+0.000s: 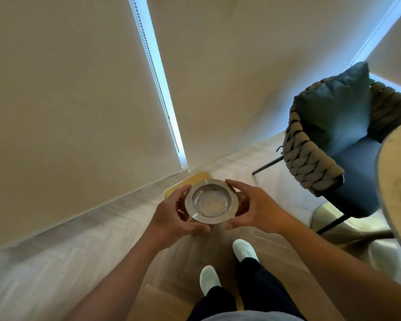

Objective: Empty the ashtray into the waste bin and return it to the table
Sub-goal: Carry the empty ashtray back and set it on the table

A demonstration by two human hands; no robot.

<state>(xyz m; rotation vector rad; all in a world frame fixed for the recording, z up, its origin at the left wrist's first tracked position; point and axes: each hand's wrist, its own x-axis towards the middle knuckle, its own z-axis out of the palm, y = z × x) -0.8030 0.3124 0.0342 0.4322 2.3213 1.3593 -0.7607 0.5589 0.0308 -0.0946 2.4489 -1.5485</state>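
Here, a person standing on a pale wooden floor (56, 262) looks down at their own two bare forearms, which reach forward from the bottom of the view. Both hands hold a round, shiny metal ashtray (211, 200) in the air at the middle of the picture, above the floor and clear of any surface. The ashtray is level, its bowl facing up, and the bowl looks empty, though glare on the metal makes this hard to confirm.

The left hand (171, 216) grips the ashtray's left rim, its fingers (183, 189) curled over the far edge and the thumb lying along the near edge. The right hand (255, 207) grips the right rim in the same way, fingers wrapped over the far side and thumb under the near side. Both hands are clamped on the ashtray.

Just beyond the ashtray, partly hidden by it and the hands, a yellow-rimmed waste bin (199, 178) stands on the floor near the wall (67, 100). The wall is covered by cream roller blinds, with a bright strip of daylight and a bead chain (158, 75) between two of them.

To the right stands a chair (310, 158) with a thick woven rope back, a dark blue seat and a dark blue cushion (338, 100). At the far right edge, the rounded rim of a light wooden desk (398, 181) enters the view, well apart from the ashtray.

Below the hands are the person's two white shoes (244, 250) and dark trousers.
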